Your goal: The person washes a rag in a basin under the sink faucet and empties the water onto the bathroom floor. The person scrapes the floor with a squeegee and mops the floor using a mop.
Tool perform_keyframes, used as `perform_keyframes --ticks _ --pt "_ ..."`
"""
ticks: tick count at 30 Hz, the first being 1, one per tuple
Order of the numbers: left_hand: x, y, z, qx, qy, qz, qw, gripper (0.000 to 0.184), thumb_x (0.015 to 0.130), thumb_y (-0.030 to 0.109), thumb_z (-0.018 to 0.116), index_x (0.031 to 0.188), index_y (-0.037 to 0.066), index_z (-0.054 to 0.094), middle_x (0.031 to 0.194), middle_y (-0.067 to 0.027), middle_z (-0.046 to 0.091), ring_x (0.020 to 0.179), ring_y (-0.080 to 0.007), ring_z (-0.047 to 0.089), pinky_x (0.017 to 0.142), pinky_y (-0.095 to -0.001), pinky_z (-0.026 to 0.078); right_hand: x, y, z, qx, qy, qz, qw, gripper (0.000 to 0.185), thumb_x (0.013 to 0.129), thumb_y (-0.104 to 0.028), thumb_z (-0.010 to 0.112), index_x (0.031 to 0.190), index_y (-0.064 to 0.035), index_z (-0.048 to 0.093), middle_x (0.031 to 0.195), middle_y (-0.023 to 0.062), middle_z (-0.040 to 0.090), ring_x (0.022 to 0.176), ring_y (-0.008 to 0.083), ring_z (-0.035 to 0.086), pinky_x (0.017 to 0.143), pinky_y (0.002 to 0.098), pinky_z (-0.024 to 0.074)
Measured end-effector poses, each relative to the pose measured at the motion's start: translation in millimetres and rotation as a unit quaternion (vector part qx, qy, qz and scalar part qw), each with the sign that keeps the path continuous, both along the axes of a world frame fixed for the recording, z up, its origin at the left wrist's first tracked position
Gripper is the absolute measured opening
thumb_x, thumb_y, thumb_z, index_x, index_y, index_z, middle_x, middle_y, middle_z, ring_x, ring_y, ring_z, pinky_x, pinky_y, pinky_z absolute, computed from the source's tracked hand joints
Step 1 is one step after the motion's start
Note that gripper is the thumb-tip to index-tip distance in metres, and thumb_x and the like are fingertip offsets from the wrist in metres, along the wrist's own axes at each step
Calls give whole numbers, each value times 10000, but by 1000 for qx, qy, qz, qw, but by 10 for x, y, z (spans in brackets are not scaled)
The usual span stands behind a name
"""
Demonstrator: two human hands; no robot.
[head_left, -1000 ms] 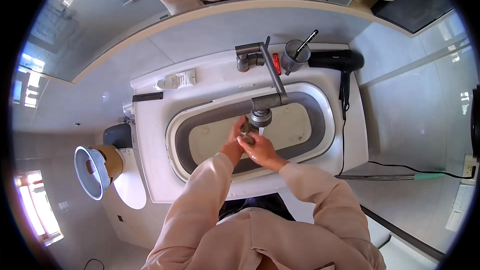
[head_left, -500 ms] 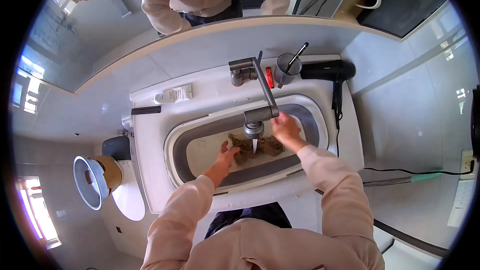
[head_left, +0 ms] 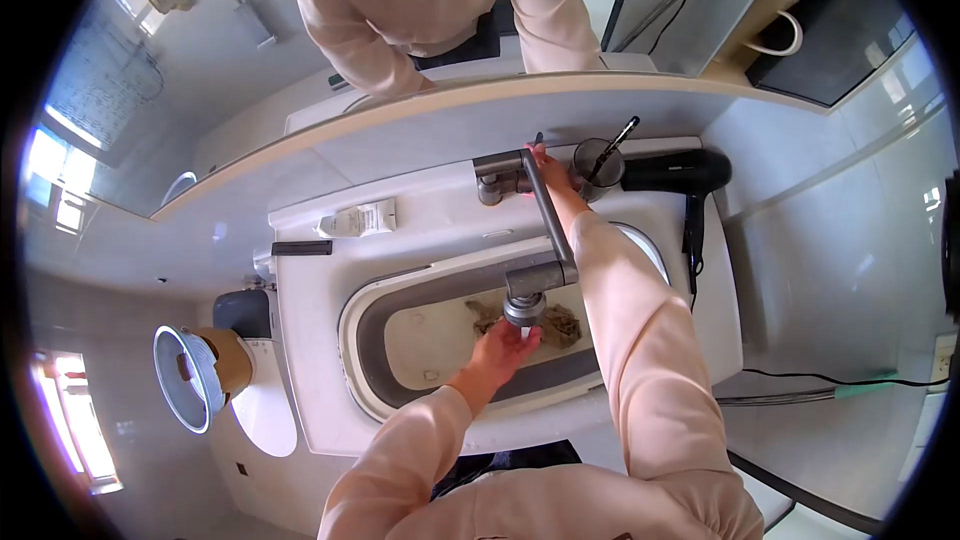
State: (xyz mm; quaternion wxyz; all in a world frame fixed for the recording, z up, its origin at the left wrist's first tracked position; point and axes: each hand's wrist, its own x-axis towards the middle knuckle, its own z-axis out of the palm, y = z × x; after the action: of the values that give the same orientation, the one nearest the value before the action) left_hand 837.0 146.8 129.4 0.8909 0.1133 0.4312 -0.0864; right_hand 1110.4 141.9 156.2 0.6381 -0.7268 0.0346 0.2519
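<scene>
A grey faucet [head_left: 548, 215] with a jointed spout arches over a grey-and-white oval basin [head_left: 372, 340] set in the sink. Below its round spout head [head_left: 524, 309], my left hand [head_left: 503, 352] is raised with fingers apart, holding nothing; a bit of white water shows at the fingertips. My right hand [head_left: 560, 180] reaches past the spout to the back, its fingers at the faucet lever [head_left: 539, 139]; the spout partly hides them. A crumpled brown cloth [head_left: 562, 326] lies wet in the basin, partly covered by the spout head and my left hand.
Behind the basin stand a clear cup [head_left: 598, 162] with a dark pen-like stick and a black hair dryer [head_left: 680, 171]. A white tube [head_left: 358, 219] and a dark bar [head_left: 302, 248] lie at the left. A mirror [head_left: 400, 80] edges the back wall.
My right hand has gone from beside the spout head back to the faucet lever. My left hand has left the cloth and moved right, under the spout head. The view has shifted slightly.
</scene>
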Motion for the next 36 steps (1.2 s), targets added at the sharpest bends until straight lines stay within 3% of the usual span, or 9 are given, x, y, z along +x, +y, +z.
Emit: perform_keyframes --ticks 13,15,22,25,27,28,31,33,36 --pt "158 -226 41 -58 63 35 996 238 884 125 352 818 -5 539 777 -118 566 692 -203 571 587 -277 509 -66 -78 285 47 96 64 992 717 800 -628 282 1192 -47 428 1198 84 454 1040 204 490 806 349 446" --pt "159 -240 48 -66 74 41 994 236 883 122 352 813 -1 541 766 -120 567 670 -199 569 573 -274 506 -138 -58 345 113 71 18 991 692 801 -623 324 1046 -17 549 938 52 570 832 118 497 730 239 384" --pt "155 -260 68 -68 74 36 994 228 870 94 337 809 8 539 753 -122 566 663 -207 566 565 -283 503 -19 13 453 24 175 -23 984 655 742 -686 355 783 -66 562 695 27 548 614 126 486 574 246 389" --pt "146 -241 36 -70 67 35 995 232 870 91 326 807 10 534 752 -120 566 671 -212 567 561 -290 502 -65 -30 545 10 160 -14 987 804 699 -715 367 1116 -41 501 1119 108 504 951 237 517 836 387 377" --pt "141 -243 35 -71 64 32 995 233 870 90 320 808 11 531 752 -119 566 674 -213 568 561 -293 501 -9 -5 441 45 168 -54 983 538 749 -634 406 744 -114 543 705 29 552 556 126 454 509 263 364" --pt "142 -247 54 -68 69 38 995 237 871 92 313 812 13 528 758 -116 566 674 -215 567 564 -296 501 4 -27 425 45 167 -54 983 538 749 -634 406 744 -114 543 705 29 552 556 126 454 509 263 364" --pt "142 -235 50 -70 68 44 994 245 875 98 301 819 16 525 774 -111 566 678 -218 566 572 -302 501 42 -59 373 60 194 -32 979 491 744 -602 432 738 -123 538 700 28 551 550 135 460 493 288 362" --pt "143 -222 -8 -74 63 44 994 249 877 101 296 822 17 524 786 -109 566 681 -220 566 578 -305 502 43 -33 347 72 207 -20 976 503 722 -606 422 819 -120 506 822 55 511 797 254 520 747 522 373" --pt "135 -192 -43 -108 73 61 990 265 879 109 293 831 6 533 790 -116 569 691 -222 565 585 -308 501 66 -12 377 101 220 -44 969 443 725 -554 424 804 -124 501 825 52 504 812 241 506 759 507 368"
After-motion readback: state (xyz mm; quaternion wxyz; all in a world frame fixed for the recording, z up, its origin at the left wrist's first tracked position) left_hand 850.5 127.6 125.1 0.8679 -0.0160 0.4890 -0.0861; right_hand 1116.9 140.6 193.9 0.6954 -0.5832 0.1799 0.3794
